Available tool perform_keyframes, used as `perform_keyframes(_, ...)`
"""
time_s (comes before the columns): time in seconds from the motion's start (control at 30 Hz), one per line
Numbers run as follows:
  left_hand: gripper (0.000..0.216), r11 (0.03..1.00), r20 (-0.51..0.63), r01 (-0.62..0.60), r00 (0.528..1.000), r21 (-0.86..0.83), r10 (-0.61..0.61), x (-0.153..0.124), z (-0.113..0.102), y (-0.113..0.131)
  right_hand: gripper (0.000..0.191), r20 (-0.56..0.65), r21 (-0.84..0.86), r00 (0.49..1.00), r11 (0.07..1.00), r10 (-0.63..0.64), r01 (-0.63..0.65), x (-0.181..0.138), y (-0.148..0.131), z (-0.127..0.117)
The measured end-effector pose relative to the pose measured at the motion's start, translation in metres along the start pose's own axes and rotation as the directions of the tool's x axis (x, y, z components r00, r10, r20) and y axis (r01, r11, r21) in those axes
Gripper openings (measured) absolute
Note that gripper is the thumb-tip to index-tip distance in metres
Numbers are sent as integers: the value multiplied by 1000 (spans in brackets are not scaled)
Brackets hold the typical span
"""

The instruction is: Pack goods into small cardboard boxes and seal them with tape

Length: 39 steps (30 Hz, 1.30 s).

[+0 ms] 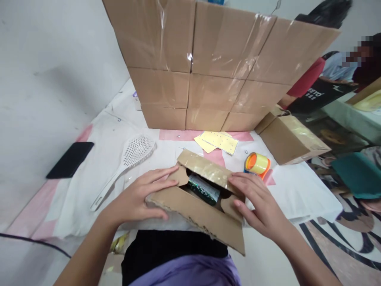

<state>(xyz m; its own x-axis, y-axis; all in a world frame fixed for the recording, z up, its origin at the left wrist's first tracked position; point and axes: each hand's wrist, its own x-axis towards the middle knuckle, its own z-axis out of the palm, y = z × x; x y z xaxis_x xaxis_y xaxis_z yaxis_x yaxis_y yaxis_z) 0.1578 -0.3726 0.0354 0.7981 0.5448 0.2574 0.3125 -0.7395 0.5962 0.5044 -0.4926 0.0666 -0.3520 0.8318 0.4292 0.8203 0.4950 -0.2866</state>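
A small cardboard box (205, 222) is in front of me at the table's near edge, its long flaps parted. Inside lies a shiny dark green packet or can (204, 188), partly hidden by the flaps. My left hand (150, 194) holds the box's left end, its fingers on the short inner flap and its thumb lower along the side. At the right end, my right hand (256, 200) grips the box, with fingertips on the taped far flap and the thumb by the right inner flap.
Taped cardboard boxes (214, 91) stand stacked behind. A white slotted paddle (138, 149) and black phone (70, 160) lie left. Yellow papers (218, 141), tape rolls (257, 163) and another carton (294, 137) are beyond the box and right. A person in red sleeves (308, 83) is at the right.
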Motion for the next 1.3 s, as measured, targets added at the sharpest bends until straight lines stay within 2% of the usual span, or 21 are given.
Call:
perform_keyframes(0.07,38,998,-151,39,988,55,-31,3,6,8,42,14,106,999,994,34,-35,-5,10,10)
perform_keyframes(0.1,31,991,-231,103,969,84,-81,8,9,13,40,1,170,998,983,68,-67,-7,13,16)
perform_keyframes(0.2,33,923,-432,351,865,156,-256,25,19,29,38,-77,401,967,895,245,-194,-9,17,33)
perform_keyframes(0.23,37,902,-471,386,843,194,-259,31,21,35,38,-122,463,941,857,315,-227,-10,18,39)
perform_keyframes(0.27,35,891,-490,380,843,247,-224,36,23,40,39,-177,503,907,827,382,-251,-12,18,44)
perform_keyframes(0.33,26,879,-438,280,894,386,-92,42,26,46,38,-339,515,795,806,503,-291,-20,22,51)
perform_keyframes(0.4,29,859,-323,144,946,491,26,41,31,47,38,-523,476,624,806,580,-351,-33,34,55)
perform_keyframes(0.43,34,849,-282,92,957,521,69,39,35,46,39,-586,473,530,790,613,-391,-39,44,57)
perform_keyframes(0.5,49,823,-272,48,953,566,131,31,45,40,46,-610,545,379,716,695,-436,-51,68,58)
perform_keyframes(0.53,53,808,-287,50,946,588,151,27,50,37,50,-575,608,341,667,744,-431,-55,81,59)
perform_keyframes(0.57,54,791,-304,57,938,609,167,23,55,33,53,-524,670,326,617,787,-411,-58,95,59)
perform_keyframes(0.63,52,763,-336,77,923,642,190,16,65,28,59,-441,751,337,548,832,-370,-60,118,60)
perform_keyframes(0.77,43,740,-397,125,895,661,204,11,76,23,63,-366,767,380,506,850,-394,-52,141,59)
perform_keyframes(0.83,42,735,-406,136,891,665,202,12,77,22,65,-290,778,437,476,851,-411,-47,143,59)
perform_keyframes(0.9,42,730,-400,137,894,670,200,16,75,20,63,-207,759,519,471,830,-449,-44,144,59)
perform_keyframes(0.97,44,726,-395,149,901,672,180,23,72,18,56,-158,706,590,508,792,-493,-42,145,59)
perform_keyframes(1.03,46,722,-393,176,909,669,142,30,70,17,48,-150,650,641,563,753,-510,-43,147,59)
perform_keyframes(1.13,43,712,-412,217,905,667,110,40,70,17,41,-170,619,657,599,734,-509,-48,148,58)
perform_keyframes(1.3,33,697,-438,236,890,677,125,44,75,25,44,-278,613,631,639,724,-464,-59,127,49)
